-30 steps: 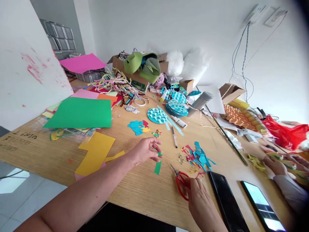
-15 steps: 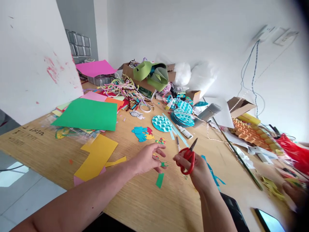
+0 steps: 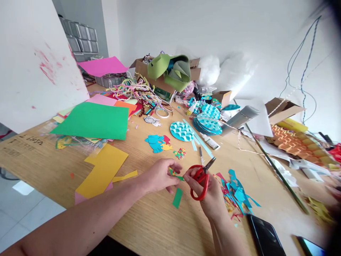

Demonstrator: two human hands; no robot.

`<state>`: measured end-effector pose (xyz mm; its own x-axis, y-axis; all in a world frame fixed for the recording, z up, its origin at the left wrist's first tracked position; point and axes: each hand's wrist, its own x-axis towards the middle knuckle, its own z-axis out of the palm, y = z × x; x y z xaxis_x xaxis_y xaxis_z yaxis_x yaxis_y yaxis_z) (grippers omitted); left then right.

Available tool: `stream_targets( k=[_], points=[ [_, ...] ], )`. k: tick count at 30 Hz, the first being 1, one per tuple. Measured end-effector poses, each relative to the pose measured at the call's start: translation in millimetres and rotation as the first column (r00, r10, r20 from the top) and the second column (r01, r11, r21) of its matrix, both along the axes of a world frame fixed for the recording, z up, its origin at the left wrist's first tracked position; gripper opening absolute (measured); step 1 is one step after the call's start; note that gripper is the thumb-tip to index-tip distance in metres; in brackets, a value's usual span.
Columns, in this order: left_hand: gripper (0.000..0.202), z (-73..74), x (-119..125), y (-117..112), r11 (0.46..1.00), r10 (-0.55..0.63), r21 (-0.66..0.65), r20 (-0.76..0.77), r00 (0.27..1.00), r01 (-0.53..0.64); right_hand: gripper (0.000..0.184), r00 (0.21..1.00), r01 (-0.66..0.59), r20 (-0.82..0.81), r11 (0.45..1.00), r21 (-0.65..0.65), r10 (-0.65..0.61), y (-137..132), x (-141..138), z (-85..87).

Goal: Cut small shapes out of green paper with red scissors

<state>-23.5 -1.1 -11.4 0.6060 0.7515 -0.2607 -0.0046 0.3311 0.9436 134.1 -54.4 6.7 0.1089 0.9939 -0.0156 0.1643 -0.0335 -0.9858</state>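
Red-handled scissors [image 3: 200,183] are in my right hand [image 3: 211,197], fingers closed around the handles and the blades pointing up and away. The right fingertips meet the end of a small green paper strip [image 3: 179,177]; whether they pinch it, I cannot tell. Just left of it, my left hand [image 3: 157,176] is curved with its fingers apart, and tiny coloured bits show in the gap. A green paper rectangle [image 3: 177,198] lies on the table below both hands. Beyond them are a pile of small coloured bits [image 3: 179,153] and a blue paper fish shape [image 3: 154,143] with red and yellow pieces.
Blue and red paper scraps [image 3: 237,190] lie right of my right hand, near a black phone [image 3: 266,234]. Yellow paper [image 3: 103,170] and a green sheet [image 3: 93,121] lie left. A scale-patterned blue disc [image 3: 182,131], a glue bottle [image 3: 210,141] and a pen [image 3: 201,155] lie ahead.
My right hand has moved left with the scissors, bringing its fingertips to the green strip. My left hand has curled slightly. The view has shifted, showing more of the blue and red scraps.
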Motion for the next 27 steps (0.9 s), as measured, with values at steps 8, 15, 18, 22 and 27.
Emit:
stream_targets(
  k=[8,15,18,22,27],
  points=[
    [0.026,7.7,0,1,0.997,0.042,-0.061,0.072,0.997,-0.038,0.029,0.99,0.129,0.059,0.99,0.049,-0.131,-4,7,5.7],
    [0.028,18.4,-6,9,0.977,0.187,-0.148,0.27,0.945,-0.151,0.048,0.925,-0.291,0.211,0.946,-0.142,0.317,-10,21,13.2],
    [0.027,19.2,-7,9,0.974,0.204,-0.155,0.286,0.936,-0.166,0.051,0.901,-0.343,0.194,0.911,-0.228,0.388,-10,17,15.4],
    [0.026,18.6,-6,7,0.977,0.184,-0.152,0.271,0.945,-0.147,0.053,0.901,-0.357,0.16,0.9,-0.251,0.403,-9,13,12.4],
    [0.025,18.1,-6,6,0.985,0.134,-0.142,0.279,0.951,-0.097,0.055,0.888,-0.393,0.135,0.879,-0.271,0.439,-10,14,8.2]
  ],
)
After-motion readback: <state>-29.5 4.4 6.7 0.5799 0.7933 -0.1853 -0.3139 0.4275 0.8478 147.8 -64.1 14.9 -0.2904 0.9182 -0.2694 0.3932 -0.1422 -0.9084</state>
